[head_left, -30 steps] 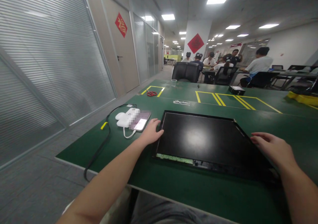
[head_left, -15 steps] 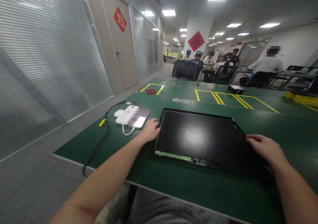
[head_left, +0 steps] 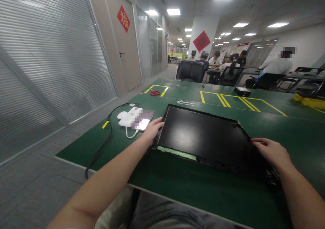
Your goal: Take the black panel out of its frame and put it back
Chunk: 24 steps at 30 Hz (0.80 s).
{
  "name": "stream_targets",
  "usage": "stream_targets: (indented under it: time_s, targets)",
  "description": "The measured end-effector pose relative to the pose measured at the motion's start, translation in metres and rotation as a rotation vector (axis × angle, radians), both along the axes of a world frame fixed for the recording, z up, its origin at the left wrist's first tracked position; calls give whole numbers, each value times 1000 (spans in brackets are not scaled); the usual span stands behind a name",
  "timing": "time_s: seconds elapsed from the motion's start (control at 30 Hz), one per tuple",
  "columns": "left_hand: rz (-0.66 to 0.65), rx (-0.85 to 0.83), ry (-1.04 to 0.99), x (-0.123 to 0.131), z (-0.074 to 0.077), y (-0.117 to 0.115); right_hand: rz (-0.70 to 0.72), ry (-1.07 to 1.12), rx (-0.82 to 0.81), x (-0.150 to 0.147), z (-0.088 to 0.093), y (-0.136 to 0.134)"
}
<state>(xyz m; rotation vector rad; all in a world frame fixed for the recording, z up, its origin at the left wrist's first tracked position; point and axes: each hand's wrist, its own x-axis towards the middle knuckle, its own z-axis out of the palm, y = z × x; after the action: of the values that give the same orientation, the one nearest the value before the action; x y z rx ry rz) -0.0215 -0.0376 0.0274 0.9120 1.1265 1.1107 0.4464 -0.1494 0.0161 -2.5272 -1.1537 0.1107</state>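
A black LCD screen panel is in front of me, with a green strip along its near edge. It is slightly tilted, its far left corner raised off the table. My left hand is closed on the panel's left edge, the fingers partly tucked behind the frame. At the right edge, my right hand pinches the frame between thumb and fingers. The panel's underside is hidden from view.
The green table holds a phone and a white device on the left, near a black cable. Red scissors, a clear cup and a black box stand farther back. Several people sit beyond.
The panel's far left side has risen a little from the table, my left hand moving up with its edge. My right hand stays at the right edge.
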Motion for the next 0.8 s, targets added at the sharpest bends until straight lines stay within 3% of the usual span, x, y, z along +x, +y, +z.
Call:
stream_targets:
  time_s: [0.17, 0.37, 0.63, 0.8]
  targets:
    - [89, -33, 27, -5, -1, 11, 31, 21, -3, -3, -2, 3]
    - [8, -51, -68, -7, -11, 17, 33, 66, 0, -3, -1, 3]
    - [-4, -89, -2, -2, 3, 3, 45, 72, -4, -7, 3, 3]
    - [-44, -33, 19, -2, -2, 5, 63, 42, 31, -5, 0, 4]
